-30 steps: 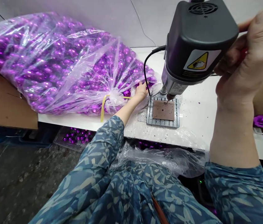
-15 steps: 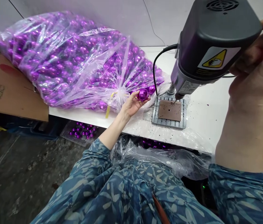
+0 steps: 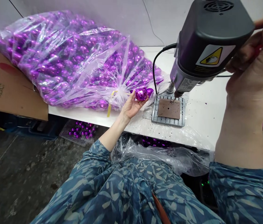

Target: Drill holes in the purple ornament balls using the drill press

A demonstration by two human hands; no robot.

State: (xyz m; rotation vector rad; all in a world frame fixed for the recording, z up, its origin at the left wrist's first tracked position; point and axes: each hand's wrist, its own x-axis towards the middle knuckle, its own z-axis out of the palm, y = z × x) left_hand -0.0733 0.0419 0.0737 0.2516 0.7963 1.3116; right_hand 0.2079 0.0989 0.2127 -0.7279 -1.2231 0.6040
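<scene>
Left hand (image 3: 132,108) grasping a faceted purple ball (image 3: 141,94) beside a full clear bag (image 3: 75,62) on the white bench (image 3: 199,119), right hand (image 3: 257,63) curled around a red knob (image 3: 258,50) beside the black drill (image 3: 215,34), brown plate (image 3: 168,114) below.

**High gloss beside matt and grit**

The faceted purple ball (image 3: 141,94) you hold has a mirror-bright, metallic-looking finish. Your bag (image 3: 75,62) is thin clear plastic film, creased and shiny along its folds. The motor housing (image 3: 217,34) in front of you looks like smooth dark plastic with a soft sheen, and the base plate (image 3: 168,122) like grey metal, grooved across its surface. On it, your brown block (image 3: 165,112) is matt and gritty with dark crumbs. Your table (image 3: 200,119) is smooth and white; the box (image 3: 19,99), matt cardboard. Your sleeves (image 3: 94,168) are soft, wrinkled printed cloth. The floor (image 3: 29,174) looks rough and mottled.
</scene>
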